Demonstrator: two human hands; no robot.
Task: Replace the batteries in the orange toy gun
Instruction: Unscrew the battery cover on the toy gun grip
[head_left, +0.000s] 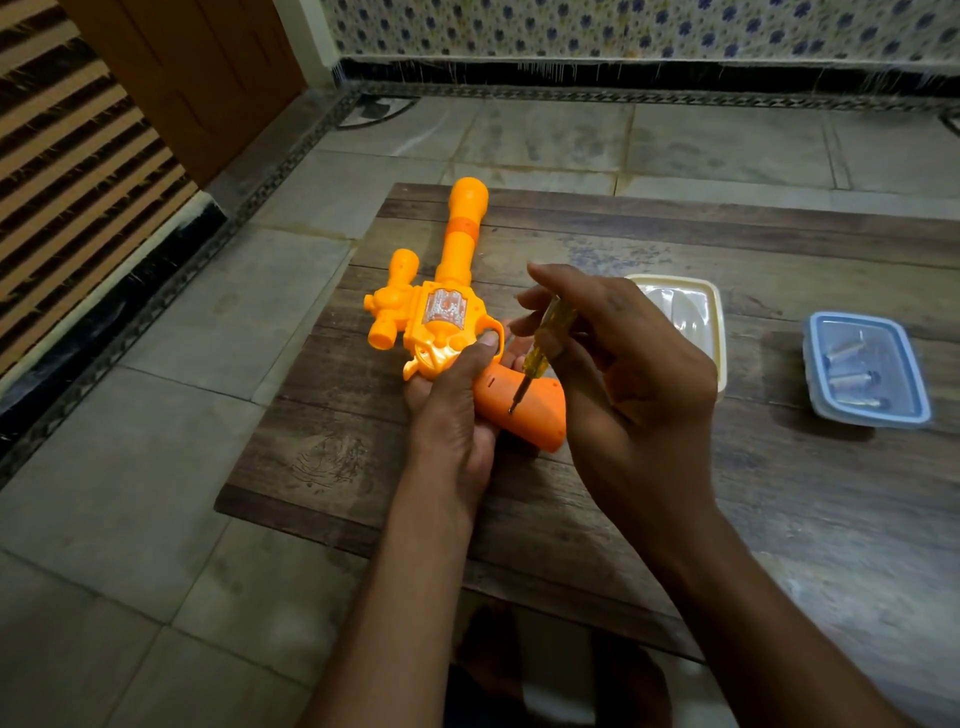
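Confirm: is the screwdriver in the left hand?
No, the right hand pinches the screwdriver, its tip on the grip of the orange toy gun, which the left hand holds.

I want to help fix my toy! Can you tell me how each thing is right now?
toy gun, held by the left hand, grip not yet opened.
screwdriver, pinched by the right hand, tip on the gun's grip.
blue box, on the table, batteries inside, lid seemingly on.
cream box, on the table, partly hidden by the right hand.
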